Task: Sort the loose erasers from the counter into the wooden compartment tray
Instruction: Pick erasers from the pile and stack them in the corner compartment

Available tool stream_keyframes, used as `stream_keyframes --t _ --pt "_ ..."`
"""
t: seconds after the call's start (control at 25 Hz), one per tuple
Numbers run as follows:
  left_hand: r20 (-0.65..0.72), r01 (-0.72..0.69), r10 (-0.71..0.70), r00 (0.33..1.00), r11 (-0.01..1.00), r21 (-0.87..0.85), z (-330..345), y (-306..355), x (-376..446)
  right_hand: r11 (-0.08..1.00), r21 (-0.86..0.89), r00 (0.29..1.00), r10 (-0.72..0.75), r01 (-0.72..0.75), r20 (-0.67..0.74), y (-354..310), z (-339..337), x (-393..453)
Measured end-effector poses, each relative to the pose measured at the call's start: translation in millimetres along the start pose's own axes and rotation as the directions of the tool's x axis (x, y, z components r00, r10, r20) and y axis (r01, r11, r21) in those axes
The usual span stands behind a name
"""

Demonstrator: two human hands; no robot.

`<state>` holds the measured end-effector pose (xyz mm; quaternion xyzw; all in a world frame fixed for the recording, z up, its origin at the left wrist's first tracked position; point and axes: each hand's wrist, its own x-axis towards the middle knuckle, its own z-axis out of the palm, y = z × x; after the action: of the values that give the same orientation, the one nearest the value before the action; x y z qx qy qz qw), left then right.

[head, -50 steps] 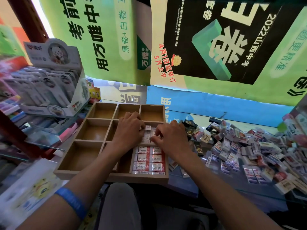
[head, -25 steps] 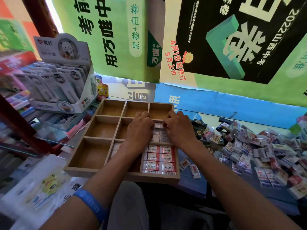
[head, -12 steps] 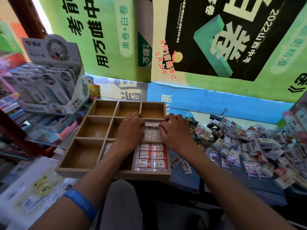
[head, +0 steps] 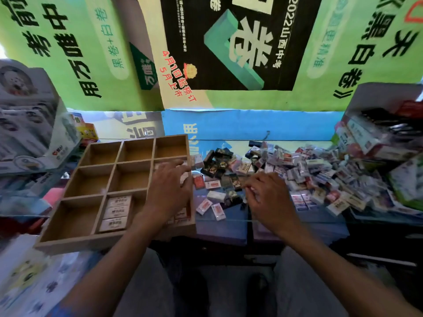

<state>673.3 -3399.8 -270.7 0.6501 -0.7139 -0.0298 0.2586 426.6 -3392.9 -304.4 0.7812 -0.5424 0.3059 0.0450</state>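
Far left, a display box [head: 34, 124] of packaged stationery is stacked beside the wooden compartment tray [head: 75, 241], which is set at the counter's left end. Most compartments look bare; a column of white-labelled erasers [head: 116, 210] is packed into the near middle one, and more can be glimpsed in the right column under the left hand [head: 170, 191]. That hand is laid over the tray's right column, fingers stretched out fairly flat; whether anything is pinched can't be told, too blurry. Next, the right hand [head: 269, 200] is held over the glass counter [head: 297, 221], fingers loosely curled, nothing clearly gripped. The loose erasers [head: 309, 170] are heaped just beyond and to its right.
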Motion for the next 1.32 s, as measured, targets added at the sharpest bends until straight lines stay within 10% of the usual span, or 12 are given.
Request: stream_keyframes --t 0.36,0.68,1.32 --pt "0.187 -0.233 0.244 0.951 0.969 -0.077 54.8 103.0 3.5 0.956 -0.195 0.974 0.226 -0.217 0.022 52.4 -14.3 -45.8" --pt "0.293 -0.305 0.281 0.914 0.952 0.037 100.0 146.4 37.3 0.942 0.249 0.954 0.265 -0.224 -0.142 68.4 -10.7 -56.0" --pt "0.117 0.005 0.030 0.993 0.958 -0.286 84.8 139.2 35.9 0.917 -0.012 0.907 0.392 -0.398 -0.155 99.1 -49.8 -16.5"
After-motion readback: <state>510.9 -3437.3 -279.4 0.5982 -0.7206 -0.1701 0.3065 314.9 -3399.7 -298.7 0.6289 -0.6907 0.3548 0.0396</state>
